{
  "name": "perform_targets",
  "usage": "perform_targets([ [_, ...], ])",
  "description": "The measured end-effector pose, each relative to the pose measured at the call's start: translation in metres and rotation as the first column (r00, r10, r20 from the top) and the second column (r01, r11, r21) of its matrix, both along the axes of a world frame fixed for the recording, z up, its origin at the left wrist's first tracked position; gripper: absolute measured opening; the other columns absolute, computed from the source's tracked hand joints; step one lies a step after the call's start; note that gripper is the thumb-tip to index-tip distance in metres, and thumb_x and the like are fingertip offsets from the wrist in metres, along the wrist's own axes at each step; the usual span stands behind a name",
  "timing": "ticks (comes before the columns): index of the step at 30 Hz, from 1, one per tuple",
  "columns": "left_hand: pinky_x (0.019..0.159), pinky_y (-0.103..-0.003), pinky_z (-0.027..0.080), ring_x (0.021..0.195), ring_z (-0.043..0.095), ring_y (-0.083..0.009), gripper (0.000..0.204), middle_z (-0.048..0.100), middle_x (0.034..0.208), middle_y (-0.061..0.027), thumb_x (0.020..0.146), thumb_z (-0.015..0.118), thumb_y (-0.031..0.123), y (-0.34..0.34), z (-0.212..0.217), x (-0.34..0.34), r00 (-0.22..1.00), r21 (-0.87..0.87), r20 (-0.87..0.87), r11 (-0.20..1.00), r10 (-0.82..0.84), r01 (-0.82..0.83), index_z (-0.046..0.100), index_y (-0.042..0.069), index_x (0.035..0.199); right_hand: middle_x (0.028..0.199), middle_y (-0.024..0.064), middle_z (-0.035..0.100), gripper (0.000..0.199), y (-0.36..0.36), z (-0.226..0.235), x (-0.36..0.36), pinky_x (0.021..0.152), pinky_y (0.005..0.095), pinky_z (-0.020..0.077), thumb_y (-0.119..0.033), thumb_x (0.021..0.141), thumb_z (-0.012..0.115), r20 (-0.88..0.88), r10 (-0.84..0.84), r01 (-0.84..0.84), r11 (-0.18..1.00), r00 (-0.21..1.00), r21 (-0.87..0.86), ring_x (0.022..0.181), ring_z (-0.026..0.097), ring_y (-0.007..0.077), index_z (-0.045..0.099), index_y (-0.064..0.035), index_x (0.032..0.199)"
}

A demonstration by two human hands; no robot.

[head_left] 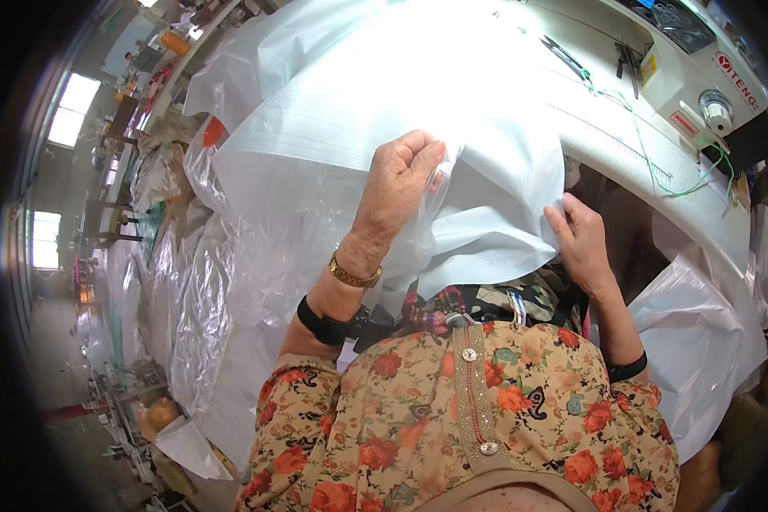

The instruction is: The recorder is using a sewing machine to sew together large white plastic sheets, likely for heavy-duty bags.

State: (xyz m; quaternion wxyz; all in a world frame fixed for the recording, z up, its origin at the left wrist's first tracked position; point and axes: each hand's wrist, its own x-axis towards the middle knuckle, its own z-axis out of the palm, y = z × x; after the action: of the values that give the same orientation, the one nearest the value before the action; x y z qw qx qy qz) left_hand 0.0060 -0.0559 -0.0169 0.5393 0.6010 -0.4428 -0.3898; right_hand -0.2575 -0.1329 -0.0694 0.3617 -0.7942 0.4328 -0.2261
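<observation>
A large sheet of white, finely textured plastic spreads over the table and hangs down toward my lap in folds. My left hand, with a gold watch on its wrist, pinches the sheet's edge between thumb and fingers near the middle. Clear, crinkled plastic film hangs beside that hand on the left. My right hand is closed on the sheet's right edge, close to the table's front rim. Glare washes out the upper part of the sheet.
The white sewing machine stands at the upper right, with green thread trailing over the white tabletop. Thread snips lie near it. More white plastic hangs at the right. Crumpled clear plastic is heaped on the left.
</observation>
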Motion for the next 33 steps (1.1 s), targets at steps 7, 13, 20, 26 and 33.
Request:
perform_targets([
  [7, 0.058, -0.022, 0.046, 0.065, 0.054, -0.0043, 0.017, 0.061, 0.071, 0.0014, 0.097, 0.062, 0.012, -0.005, 0.014, -0.009, 0.979, -0.013, 0.168, 0.993, -0.114, 0.118, 0.066, -0.001, 0.086, 0.075, 0.0187, 0.054, 0.025, 0.007, 0.057, 0.039, 0.063, 0.0423, 0.0455, -0.020, 0.099, 0.054, 0.089, 0.499, -0.481, 0.860, 0.862, -0.169, 0.069, 0.057, 0.0364, 0.052, 0.0005, 0.085],
  [13, 0.057, -0.025, 0.045, 0.065, 0.052, -0.0051, 0.015, 0.061, 0.071, 0.0001, 0.093, 0.064, 0.010, -0.014, 0.017, -0.012, 0.938, 0.007, 0.323, 0.991, -0.127, 0.132, 0.066, -0.002, 0.085, 0.073, 0.0181, 0.062, 0.017, 0.009, 0.063, 0.072, 0.062, 0.0450, 0.0510, -0.014, 0.089, 0.058, -0.029, 0.654, -0.623, 0.706, 0.756, -0.337, 0.071, 0.066, 0.0366, 0.056, 0.0004, 0.079],
  [20, 0.057, -0.025, 0.042, 0.067, 0.048, -0.0046, 0.015, 0.059, 0.070, 0.0014, 0.093, 0.062, 0.009, -0.009, 0.021, -0.006, 0.946, 0.032, 0.287, 0.988, -0.153, 0.150, 0.065, -0.003, 0.085, 0.066, 0.0077, 0.051, 0.021, 0.015, 0.054, 0.086, 0.067, 0.0395, 0.0458, -0.007, 0.078, 0.068, 0.069, 0.668, -0.502, 0.620, 0.741, -0.602, 0.062, 0.054, 0.0290, 0.048, -0.0065, 0.074],
  [26, 0.059, -0.022, 0.038, 0.071, 0.046, -0.0033, 0.018, 0.056, 0.076, 0.0029, 0.097, 0.061, 0.011, -0.008, 0.025, 0.002, 0.956, 0.037, 0.237, 0.985, -0.174, 0.170, 0.064, -0.002, 0.084, 0.070, 0.0072, 0.055, 0.017, 0.019, 0.053, 0.096, 0.068, 0.0362, 0.0466, -0.009, 0.074, 0.068, -0.020, 0.629, -0.471, 0.560, 0.777, -0.682, 0.067, 0.057, 0.0243, 0.051, -0.0065, 0.071],
  [33, 0.054, -0.020, 0.035, 0.062, 0.042, -0.0015, 0.018, 0.051, 0.068, 0.0077, 0.098, 0.063, 0.009, -0.008, 0.030, 0.010, 0.947, 0.057, 0.306, 0.994, -0.102, 0.089, 0.063, -0.001, 0.082, 0.078, 0.0092, 0.057, 0.024, 0.006, 0.038, 0.093, 0.073, 0.0381, 0.0486, -0.024, 0.081, 0.073, 0.167, 0.629, -0.380, 0.638, 0.759, -0.670, 0.079, 0.062, 0.0244, 0.058, -0.0055, 0.079],
])
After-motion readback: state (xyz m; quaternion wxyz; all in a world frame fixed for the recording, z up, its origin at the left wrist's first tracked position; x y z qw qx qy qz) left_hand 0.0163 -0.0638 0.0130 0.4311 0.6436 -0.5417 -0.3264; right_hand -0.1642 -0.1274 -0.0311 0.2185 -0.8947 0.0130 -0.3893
